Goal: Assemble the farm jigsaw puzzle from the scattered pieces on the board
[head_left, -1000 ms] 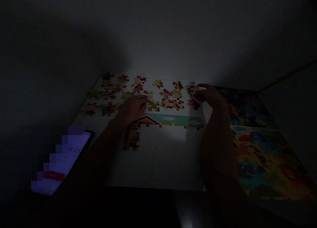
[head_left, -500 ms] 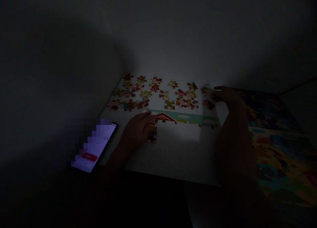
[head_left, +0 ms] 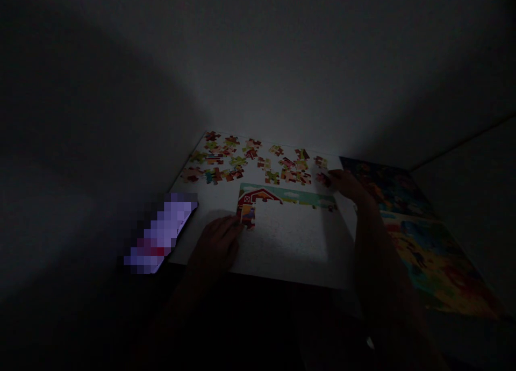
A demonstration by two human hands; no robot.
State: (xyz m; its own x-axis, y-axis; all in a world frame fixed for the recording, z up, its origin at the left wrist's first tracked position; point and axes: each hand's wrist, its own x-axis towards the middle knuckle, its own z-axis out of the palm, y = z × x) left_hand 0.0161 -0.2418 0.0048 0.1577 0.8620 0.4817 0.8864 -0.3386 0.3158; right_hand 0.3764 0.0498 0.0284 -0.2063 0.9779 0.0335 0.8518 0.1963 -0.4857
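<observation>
The room is dim. A partly built jigsaw puzzle [head_left: 286,194] lies along the far side of a white board [head_left: 290,247], showing a red barn and a green and blue strip. A short column of joined pieces [head_left: 248,216] hangs below the barn. My left hand [head_left: 215,244] rests at the near side, its fingertips against that column. My right hand [head_left: 349,187] is at the far right, its fingers on or just over a dark loose piece [head_left: 323,178]. Several loose pieces [head_left: 250,158] are scattered beyond the strip.
A colourful picture sheet [head_left: 431,247] lies to the right of the board, partly under my right forearm. A phone [head_left: 161,234] with a pixelated, lit screen lies left of the board. A pale wall rises behind.
My left hand has slid nearer me, down to the column's lower end. My right hand has shifted to a nearer loose piece. The whole view has tilted slightly.
</observation>
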